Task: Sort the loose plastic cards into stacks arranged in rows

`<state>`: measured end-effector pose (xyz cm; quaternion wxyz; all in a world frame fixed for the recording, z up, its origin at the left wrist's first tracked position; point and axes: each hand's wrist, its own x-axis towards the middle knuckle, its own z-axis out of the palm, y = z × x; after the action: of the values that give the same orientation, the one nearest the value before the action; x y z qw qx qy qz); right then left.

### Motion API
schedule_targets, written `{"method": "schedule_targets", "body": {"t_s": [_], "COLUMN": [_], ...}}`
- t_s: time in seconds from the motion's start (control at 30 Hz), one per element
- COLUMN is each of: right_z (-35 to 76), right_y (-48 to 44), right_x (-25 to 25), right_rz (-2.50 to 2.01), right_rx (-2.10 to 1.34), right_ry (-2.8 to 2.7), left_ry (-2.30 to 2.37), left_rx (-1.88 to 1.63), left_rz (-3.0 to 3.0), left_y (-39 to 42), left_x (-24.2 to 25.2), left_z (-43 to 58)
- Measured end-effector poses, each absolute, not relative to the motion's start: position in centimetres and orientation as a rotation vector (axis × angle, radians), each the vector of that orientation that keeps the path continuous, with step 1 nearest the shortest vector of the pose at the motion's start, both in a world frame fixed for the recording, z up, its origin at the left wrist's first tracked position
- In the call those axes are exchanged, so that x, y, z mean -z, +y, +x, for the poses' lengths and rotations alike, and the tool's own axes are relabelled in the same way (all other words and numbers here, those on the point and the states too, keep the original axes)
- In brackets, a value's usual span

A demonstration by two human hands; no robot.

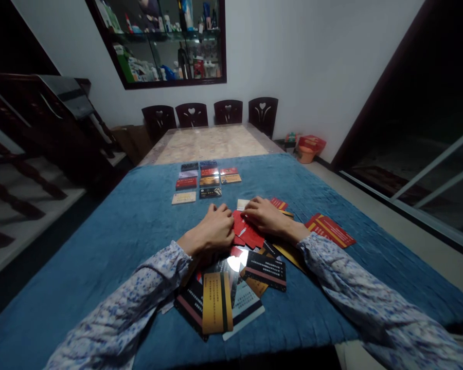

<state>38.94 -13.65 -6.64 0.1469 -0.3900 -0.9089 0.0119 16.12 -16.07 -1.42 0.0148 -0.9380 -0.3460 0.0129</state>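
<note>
Left hand (212,229) curled against glossy red cards (247,234), grip unclear, right hand (268,216) flat and open on them, overlapping

Left sleeve (131,308): long and loose, in pale fabric with a dense print of small blue and violet specks that look floral. The cloth creases along the forearm. Right sleeve (370,303): same fabric, same print, same cut. Each sleeve ends at the wrist in a slightly gathered cuff. Left hand (212,228) and right hand (268,216): bare beyond the cuffs. Low light dulls the print colours.
</note>
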Motion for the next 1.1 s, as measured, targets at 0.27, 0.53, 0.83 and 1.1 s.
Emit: {"method": "schedule_targets", "body": {"t_s": [0.27,0.53,0.83,1.1], "right_z": [38.1,37.5,37.4,37.4], "right_y": [-13.2,-12.7,-11.2,-10.7], "right_x": [6.3,5.6,5.2,4.9], "right_rz": [-1.180,-1.075,-1.050,-0.981], "right_rx": [-0.001,-0.092,-0.174,-0.053], "right_ry": [-2.644,-2.679,-2.770,-2.831], "left_ry": [-1.179,-1.237,-1.245,-1.204], "left_rx": [-0.058,-0.043,-0.115,-0.187], "left_rz": [-2.865,-2.823,-2.822,-2.840], "left_y": [-16.1,-15.3,-14.7,-14.7], "left_x": [1.8,2.3,1.9,1.3], "left_z": [16.5,16.0,15.7,15.2]}}
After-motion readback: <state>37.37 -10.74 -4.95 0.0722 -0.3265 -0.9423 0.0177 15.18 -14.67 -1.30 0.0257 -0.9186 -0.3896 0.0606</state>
